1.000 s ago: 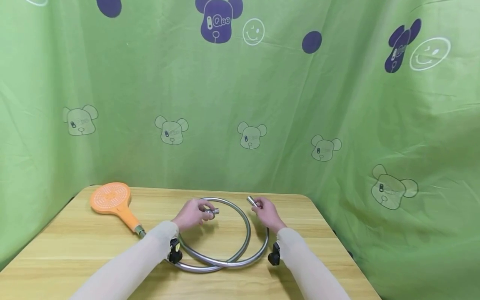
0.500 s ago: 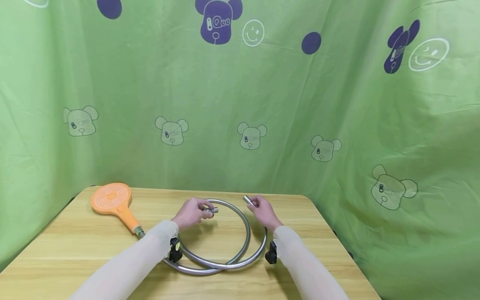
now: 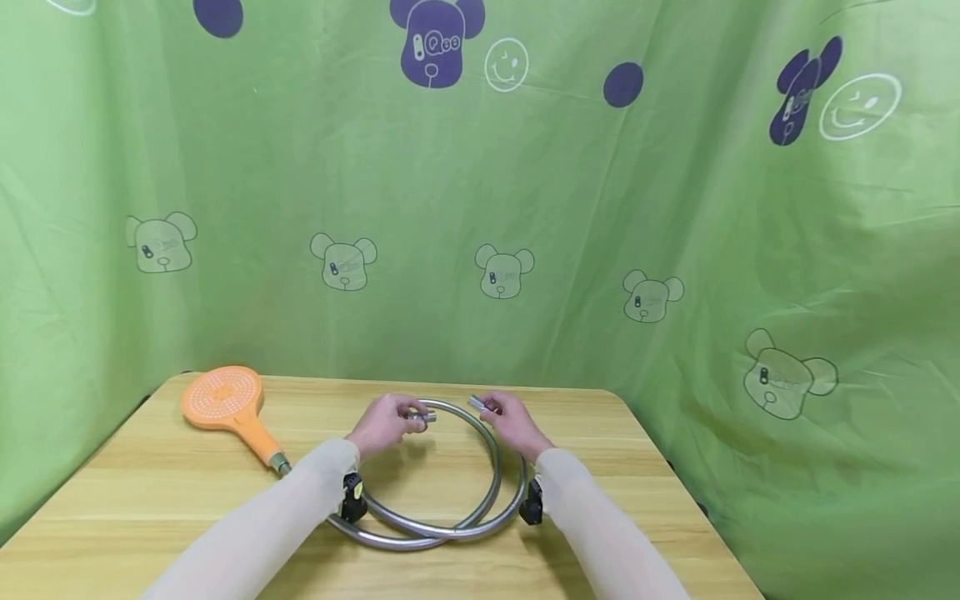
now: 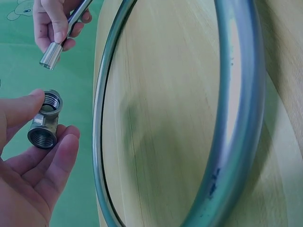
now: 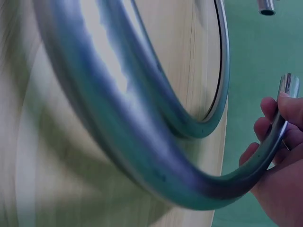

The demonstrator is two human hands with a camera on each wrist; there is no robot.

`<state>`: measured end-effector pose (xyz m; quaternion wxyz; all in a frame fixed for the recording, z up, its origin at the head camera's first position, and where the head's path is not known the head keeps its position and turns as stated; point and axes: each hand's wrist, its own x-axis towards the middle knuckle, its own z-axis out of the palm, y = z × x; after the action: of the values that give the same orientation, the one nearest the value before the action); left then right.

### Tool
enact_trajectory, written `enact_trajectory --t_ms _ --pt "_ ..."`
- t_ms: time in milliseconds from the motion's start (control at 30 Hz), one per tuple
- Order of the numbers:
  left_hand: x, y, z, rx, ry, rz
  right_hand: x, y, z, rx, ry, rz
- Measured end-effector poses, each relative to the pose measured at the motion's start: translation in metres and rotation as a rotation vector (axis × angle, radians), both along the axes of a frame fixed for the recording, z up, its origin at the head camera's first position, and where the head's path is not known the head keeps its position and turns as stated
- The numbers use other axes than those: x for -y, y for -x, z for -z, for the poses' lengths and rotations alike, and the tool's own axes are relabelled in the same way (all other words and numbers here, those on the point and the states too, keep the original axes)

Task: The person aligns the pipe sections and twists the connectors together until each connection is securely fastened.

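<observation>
My left hand (image 3: 384,427) pinches a small metal tee fitting (image 4: 45,121) between thumb and fingers. Two threaded openings of the tee face the left wrist camera. Opposite it, my right hand (image 3: 514,423) grips the free end of a silver shower hose (image 3: 496,471), just behind its shiny connector nut (image 5: 289,85). A short gap separates the nut from the tee, both held above the table. The hose's other end joins an orange shower head (image 3: 222,395) lying face up at the left.
The hose lies in a loop on the wooden table (image 3: 645,517), below and between my forearms. A green patterned curtain (image 3: 570,208) hangs behind the table and along both sides. Small black cameras sit on both wrists.
My right hand has moved left with the hose end, nearing the tee. The right side of the hose loop has shifted left with it. My left hand stays nearly still.
</observation>
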<state>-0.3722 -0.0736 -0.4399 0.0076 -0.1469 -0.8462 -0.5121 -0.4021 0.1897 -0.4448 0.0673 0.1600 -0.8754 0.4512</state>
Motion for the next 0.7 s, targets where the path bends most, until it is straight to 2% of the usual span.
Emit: enact_trajectory --t_ms 300,700 --pt "0.002 0.003 0.002 0.016 -0.032 -0.002 0.015 -0.004 -0.005 -0.003 -0.020 -0.046" --pt "0.004 0.006 -0.001 -0.019 -0.047 0.022 0.027 -0.003 -0.005 -0.016 -0.074 -0.129"
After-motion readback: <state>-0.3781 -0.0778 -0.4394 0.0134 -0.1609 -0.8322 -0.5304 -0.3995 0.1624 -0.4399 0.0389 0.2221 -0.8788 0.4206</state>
